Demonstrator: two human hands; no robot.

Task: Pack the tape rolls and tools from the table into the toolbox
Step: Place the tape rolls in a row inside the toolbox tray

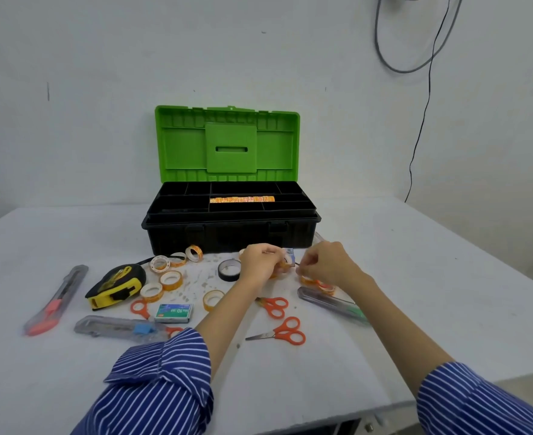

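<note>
Gathering tape: left hand (260,262) pinches an orange roll (285,263), right hand (324,265) seemingly picks at its end, fingers closed. Next: carry it to the toolbox (230,227), twelve o'clock on the worktop (415,277).

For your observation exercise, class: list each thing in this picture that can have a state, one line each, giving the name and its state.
toolbox: lid open, upright.
tray row of tape rolls: packed in a middle compartment.
black tape roll: lying flat on the table.
tape measure: on the table, blade retracted.
red utility knife: blade retracted, unpacked.
scissors: shut, on the table.
staple box: closed.
left hand: gripping a small tape roll.
right hand: pinching, contents unclear.
</note>
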